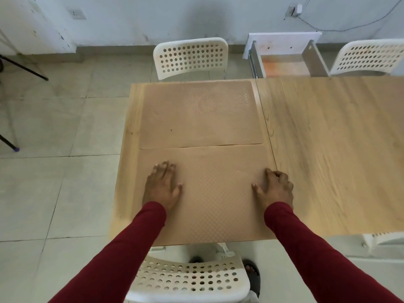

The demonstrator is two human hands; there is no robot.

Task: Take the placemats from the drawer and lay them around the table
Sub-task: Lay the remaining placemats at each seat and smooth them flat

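Pressing both hands flat on the near placemat (216, 193), I am grasping nothing: my left hand (162, 185) is lying palm down with fingers spread near the mat's left edge, and my right hand (274, 186) is resting on its right edge, fingers slightly curled but closing on nothing. This mat is lying on the table (328, 149) at the side nearest me, its front edge reaching the table's near edge. A far placemat (199, 114) is lying flat just beyond it, their long edges almost touching. A white perforated chair (190, 55) is standing behind the far mat, and another chair (188, 278) is sitting below my arms. The drawer (284, 60) is standing pulled open beyond the table, to the right.
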